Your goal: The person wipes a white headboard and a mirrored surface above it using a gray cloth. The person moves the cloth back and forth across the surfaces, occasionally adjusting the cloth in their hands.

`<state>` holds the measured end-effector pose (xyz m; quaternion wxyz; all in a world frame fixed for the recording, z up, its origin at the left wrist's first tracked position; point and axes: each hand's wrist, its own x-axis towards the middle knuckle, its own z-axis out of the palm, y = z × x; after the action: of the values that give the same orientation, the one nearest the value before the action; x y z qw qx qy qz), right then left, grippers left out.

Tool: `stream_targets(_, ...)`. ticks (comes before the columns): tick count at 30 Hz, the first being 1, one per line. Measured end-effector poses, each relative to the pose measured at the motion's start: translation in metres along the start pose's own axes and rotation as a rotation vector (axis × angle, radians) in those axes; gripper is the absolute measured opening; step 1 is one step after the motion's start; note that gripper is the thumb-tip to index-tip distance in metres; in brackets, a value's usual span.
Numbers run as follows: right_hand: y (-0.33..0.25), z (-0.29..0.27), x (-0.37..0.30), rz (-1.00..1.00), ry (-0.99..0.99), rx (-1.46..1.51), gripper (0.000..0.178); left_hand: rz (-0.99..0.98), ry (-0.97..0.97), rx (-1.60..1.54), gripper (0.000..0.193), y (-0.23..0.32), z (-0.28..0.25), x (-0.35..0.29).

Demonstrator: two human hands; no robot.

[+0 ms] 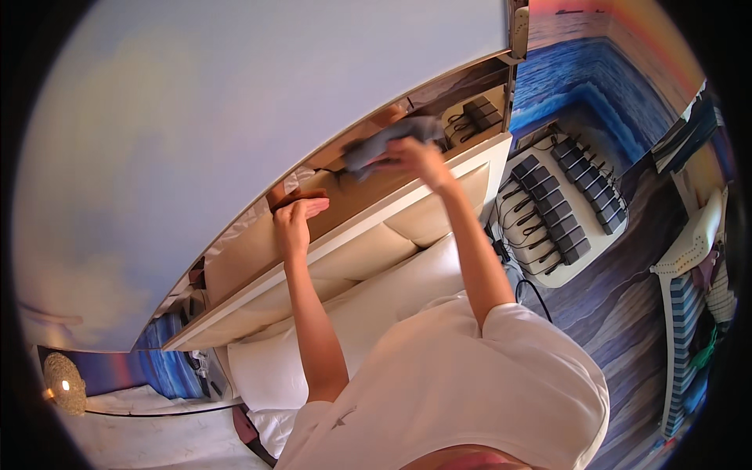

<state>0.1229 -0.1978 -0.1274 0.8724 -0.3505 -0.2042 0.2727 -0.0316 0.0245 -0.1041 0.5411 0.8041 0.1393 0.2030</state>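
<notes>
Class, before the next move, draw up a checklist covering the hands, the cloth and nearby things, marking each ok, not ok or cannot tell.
1. Dark grey cloth in the right hand: ok.
2. Sharp view of that cloth: not ok, it is blurred.
3. Left hand free of any cloth: ok, none seen in it.
4. Left palm pressed on the mirror strip: cannot tell.
5. Black boxes apart from both hands: ok, on the white tabletop.
</notes>
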Motion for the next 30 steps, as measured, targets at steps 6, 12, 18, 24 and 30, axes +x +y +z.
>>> stream_targets(6, -0.072, -0.097, 0.002, -0.320, 0.179, 0.009, 0.041, 0.025, -0.008, -0.003, 0.036, 0.002, 0.000, -0.002)
stream_targets(12, -0.096, -0.140, 0.004, -0.400, 0.361, 0.280, 0.036, 0.012, -0.014, 0.055, 0.035, 0.004, 0.005, 0.002)
stream_targets(18, 0.008, -0.159, -0.007, -0.172, 0.348, 0.403, 0.024, 0.050, -0.019, 0.008, 0.037, 0.005, 0.006, 0.001)
stream_targets(24, -0.122, -0.117, 0.000, -0.364, 0.407, -0.090, 0.015, 0.037, 0.004, 0.016, 0.037, 0.006, 0.007, -0.002)
stream_targets(30, -0.080, -0.222, -0.013, 0.008, 0.565, -0.389, 0.023, 0.036, 0.061, 0.018, 0.037, 0.007, 0.014, 0.000)
